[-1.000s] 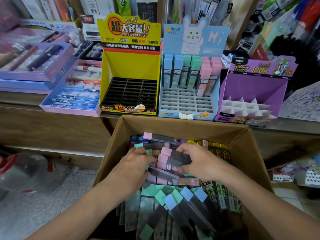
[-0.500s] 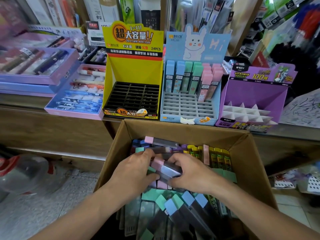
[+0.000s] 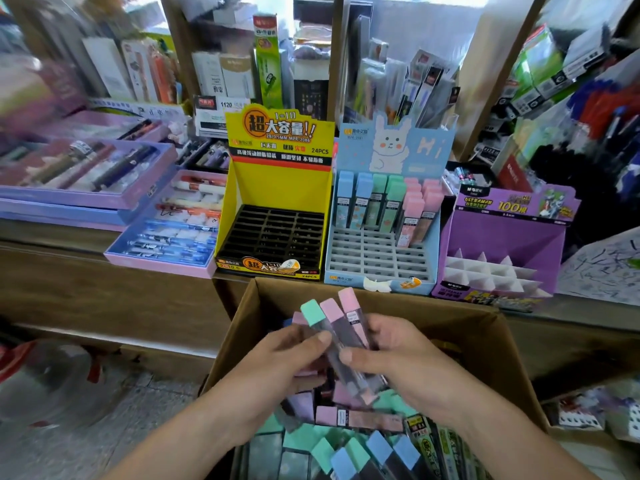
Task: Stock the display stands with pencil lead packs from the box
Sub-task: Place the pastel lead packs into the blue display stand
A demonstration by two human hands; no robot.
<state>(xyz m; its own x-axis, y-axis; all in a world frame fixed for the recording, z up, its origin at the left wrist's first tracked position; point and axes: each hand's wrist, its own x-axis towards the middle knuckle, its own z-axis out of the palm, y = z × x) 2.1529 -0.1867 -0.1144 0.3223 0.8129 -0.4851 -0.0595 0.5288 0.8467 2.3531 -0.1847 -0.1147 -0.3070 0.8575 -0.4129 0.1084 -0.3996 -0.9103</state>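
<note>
A cardboard box (image 3: 464, 327) in front of me holds many pencil lead packs (image 3: 360, 452) with pink, green, blue and yellow caps. Above it, my left hand (image 3: 277, 368) and my right hand (image 3: 405, 362) together grip a small fan of lead packs (image 3: 332, 320), one green-capped and the others pink-capped. On the counter stand three display stands: a yellow stand (image 3: 277, 188) with bare black slots, a light blue rabbit stand (image 3: 384, 261) with blue, green and pink packs in its rear rows, and a purple stand (image 3: 505, 237) with white dividers.
Purple and pink trays of pens (image 3: 162, 233) lie left of the yellow stand. Shelves of packaged stationery (image 3: 408, 81) rise behind the stands. A clear plastic bottle (image 3: 45, 382) lies on the floor at lower left. A scribbled paper sheet (image 3: 602, 268) lies at far right.
Both hands have risen out of the box with a bunch of packs held upright between them. The view has tilted up and nearer to the stands.
</note>
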